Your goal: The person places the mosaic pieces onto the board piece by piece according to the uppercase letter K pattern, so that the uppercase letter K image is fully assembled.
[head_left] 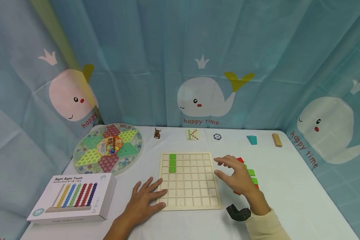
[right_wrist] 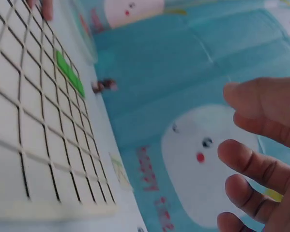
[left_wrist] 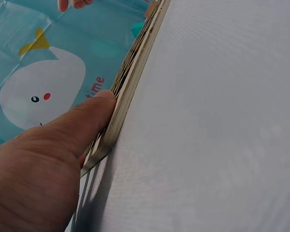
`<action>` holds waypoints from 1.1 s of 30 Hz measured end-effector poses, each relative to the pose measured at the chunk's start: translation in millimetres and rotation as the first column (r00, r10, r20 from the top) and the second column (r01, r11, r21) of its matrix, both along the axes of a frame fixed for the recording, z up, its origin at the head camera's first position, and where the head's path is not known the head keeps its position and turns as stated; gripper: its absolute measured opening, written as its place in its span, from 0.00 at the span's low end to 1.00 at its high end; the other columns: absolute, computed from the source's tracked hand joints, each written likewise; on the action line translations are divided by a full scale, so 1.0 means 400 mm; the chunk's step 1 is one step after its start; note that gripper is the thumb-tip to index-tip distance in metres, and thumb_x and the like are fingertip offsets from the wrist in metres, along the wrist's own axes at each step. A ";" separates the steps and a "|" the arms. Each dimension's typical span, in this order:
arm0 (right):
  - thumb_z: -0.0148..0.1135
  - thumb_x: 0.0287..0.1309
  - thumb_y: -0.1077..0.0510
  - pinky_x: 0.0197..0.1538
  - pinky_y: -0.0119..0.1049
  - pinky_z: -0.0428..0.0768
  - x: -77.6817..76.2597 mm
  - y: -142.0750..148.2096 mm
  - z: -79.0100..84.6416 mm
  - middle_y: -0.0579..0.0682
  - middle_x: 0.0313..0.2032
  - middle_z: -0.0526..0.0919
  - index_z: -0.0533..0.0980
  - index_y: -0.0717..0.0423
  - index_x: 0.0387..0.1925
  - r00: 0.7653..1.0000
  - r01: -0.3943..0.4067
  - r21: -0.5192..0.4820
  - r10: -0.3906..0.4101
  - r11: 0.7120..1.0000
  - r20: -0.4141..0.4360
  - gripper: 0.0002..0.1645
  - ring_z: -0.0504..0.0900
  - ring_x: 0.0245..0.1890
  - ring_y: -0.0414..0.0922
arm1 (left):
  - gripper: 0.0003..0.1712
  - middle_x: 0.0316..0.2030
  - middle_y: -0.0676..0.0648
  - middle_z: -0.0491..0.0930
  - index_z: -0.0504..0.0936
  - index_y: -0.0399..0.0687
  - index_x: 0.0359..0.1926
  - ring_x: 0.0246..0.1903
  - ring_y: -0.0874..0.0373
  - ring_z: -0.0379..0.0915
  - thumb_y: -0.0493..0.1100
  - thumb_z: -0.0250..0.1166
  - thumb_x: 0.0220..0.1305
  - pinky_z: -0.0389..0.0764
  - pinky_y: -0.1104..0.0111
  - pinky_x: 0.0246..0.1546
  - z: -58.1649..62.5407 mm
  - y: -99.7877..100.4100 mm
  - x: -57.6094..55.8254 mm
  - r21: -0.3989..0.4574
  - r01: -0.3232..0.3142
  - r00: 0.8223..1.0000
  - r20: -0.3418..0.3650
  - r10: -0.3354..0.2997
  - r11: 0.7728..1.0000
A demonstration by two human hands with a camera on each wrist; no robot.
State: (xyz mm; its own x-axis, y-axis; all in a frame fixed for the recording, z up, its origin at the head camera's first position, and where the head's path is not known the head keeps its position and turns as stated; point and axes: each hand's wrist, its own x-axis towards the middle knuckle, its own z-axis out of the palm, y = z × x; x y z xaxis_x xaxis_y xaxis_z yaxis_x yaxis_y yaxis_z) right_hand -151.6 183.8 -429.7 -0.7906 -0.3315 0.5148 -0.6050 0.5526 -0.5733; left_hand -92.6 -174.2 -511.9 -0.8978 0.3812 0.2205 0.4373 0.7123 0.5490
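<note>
A wooden grid board (head_left: 189, 181) lies flat on the white table, with three green square tiles (head_left: 172, 162) in one column near its far left. My left hand (head_left: 142, 200) rests spread on the board's left edge; in the left wrist view its thumb (left_wrist: 94, 113) lies along the rim. Over the table just right of the board, my right hand (head_left: 235, 175) is raised with nothing between thumb and fingers, which are apart and slightly bent. Red and green tiles (head_left: 251, 172) lie beneath and beside the right hand, partly hidden by it.
At left are a round Chinese checkers board (head_left: 108, 148) and a white toy box (head_left: 75, 196). Along the back stand a brown figurine (head_left: 157, 133), a small patterned card (head_left: 193, 134), a poker chip (head_left: 217, 136), a teal piece (head_left: 252, 140) and a wooden block (head_left: 277, 140). A curtain hangs behind.
</note>
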 end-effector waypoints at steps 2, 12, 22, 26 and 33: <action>0.73 0.48 0.65 0.39 0.43 0.76 -0.001 0.022 0.002 0.40 0.41 0.81 0.80 0.54 0.51 1.000 0.026 0.005 -0.026 1.000 -0.003 0.25 0.75 0.40 0.42 | 0.28 0.67 0.53 0.65 0.83 0.60 0.55 0.69 0.43 0.50 0.63 0.66 0.56 0.38 0.39 0.62 -0.001 0.000 0.000 0.000 -0.002 1.000 0.001 0.002 1.000; 0.71 0.52 0.61 0.43 0.47 0.76 -0.003 0.121 0.000 0.50 0.45 0.80 0.78 0.54 0.55 0.975 0.210 0.029 -0.212 0.977 0.071 0.25 0.74 0.46 0.49 | 0.27 0.67 0.53 0.66 0.83 0.60 0.55 0.69 0.43 0.50 0.63 0.67 0.56 0.38 0.39 0.62 0.000 -0.001 0.003 -0.007 -0.008 1.000 -0.005 0.008 1.000; 0.69 0.54 0.41 0.42 0.39 0.74 -0.110 0.298 -0.211 0.41 0.48 0.78 0.76 0.33 0.59 0.931 0.352 0.100 -0.359 0.931 0.067 0.29 0.72 0.47 0.43 | 0.26 0.67 0.52 0.66 0.84 0.59 0.54 0.69 0.43 0.51 0.60 0.69 0.55 0.40 0.39 0.62 0.009 0.001 0.002 -0.027 -0.007 1.000 0.006 0.007 1.000; 0.67 0.56 0.41 0.42 0.42 0.74 -0.101 0.305 -0.204 0.46 0.48 0.78 0.76 0.40 0.59 0.918 0.365 0.112 -0.377 0.924 0.118 0.28 0.71 0.46 0.45 | 0.26 0.67 0.52 0.66 0.84 0.59 0.54 0.69 0.43 0.51 0.60 0.69 0.55 0.40 0.40 0.62 0.008 0.002 0.002 -0.033 -0.006 1.000 0.005 0.006 0.999; 0.66 0.58 0.49 0.44 0.53 0.77 -0.048 0.266 -0.106 0.61 0.50 0.75 0.74 0.54 0.60 0.827 0.370 0.153 -0.400 0.916 0.396 0.29 0.69 0.50 0.58 | 0.26 0.67 0.53 0.65 0.84 0.60 0.54 0.69 0.44 0.50 0.60 0.69 0.54 0.39 0.40 0.63 0.007 0.002 0.001 -0.029 -0.009 1.000 0.008 0.010 1.000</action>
State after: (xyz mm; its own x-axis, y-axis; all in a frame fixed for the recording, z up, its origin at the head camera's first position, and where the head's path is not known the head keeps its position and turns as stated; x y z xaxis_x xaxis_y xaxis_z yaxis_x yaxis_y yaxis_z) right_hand -170.9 290.3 -472.0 -0.9946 0.0222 0.1019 -0.0526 0.7370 -0.6739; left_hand -92.2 -173.5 -508.9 -0.9031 0.3789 0.2023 0.4262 0.7322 0.5313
